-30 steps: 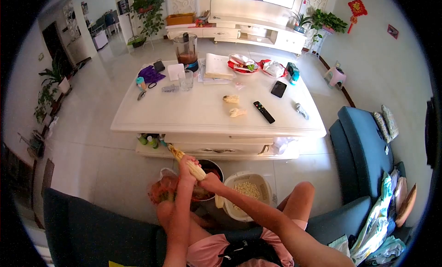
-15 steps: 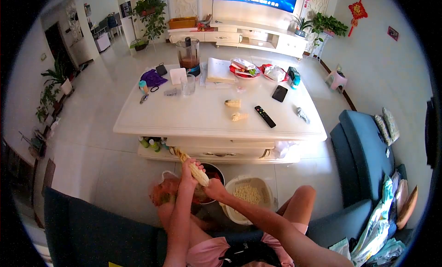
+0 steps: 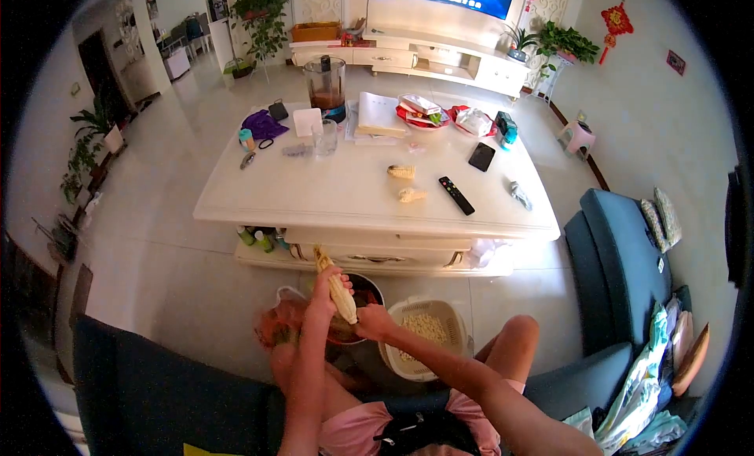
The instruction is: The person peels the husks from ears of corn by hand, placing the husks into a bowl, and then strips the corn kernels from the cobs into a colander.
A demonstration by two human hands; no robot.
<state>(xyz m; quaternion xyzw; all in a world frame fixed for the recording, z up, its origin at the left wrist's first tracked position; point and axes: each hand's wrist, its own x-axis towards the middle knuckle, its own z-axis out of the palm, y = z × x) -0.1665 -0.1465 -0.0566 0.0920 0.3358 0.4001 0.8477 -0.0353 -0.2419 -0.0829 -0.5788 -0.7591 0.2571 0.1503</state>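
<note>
My left hand (image 3: 327, 289) is closed round the upper part of a pale ear of corn (image 3: 344, 305), held at a slant with its brownish husk end (image 3: 322, 258) pointing up and away. My right hand (image 3: 375, 322) is closed against the lower end of the same ear, its fingertips partly hidden. Below my hands stands a round metal pot (image 3: 378, 288) with dark red contents, mostly covered by my arms. To its right a cream plastic basket (image 3: 455, 318) holds loose corn kernels (image 3: 424, 328). A reddish plastic bag (image 3: 275, 321) lies left of the pot.
Ahead is a white coffee table (image 3: 314, 193) with two corn pieces (image 3: 402, 172), a remote (image 3: 456, 195), a phone (image 3: 481, 157), a glass mug (image 3: 324, 139) and a blender jug (image 3: 326, 87). A blue sofa (image 3: 620, 260) stands at the right.
The ear of corn has tipped a little more upright, its husk end shifting right. Both hands stay on it and have moved slightly right. The view has shifted a little.
</note>
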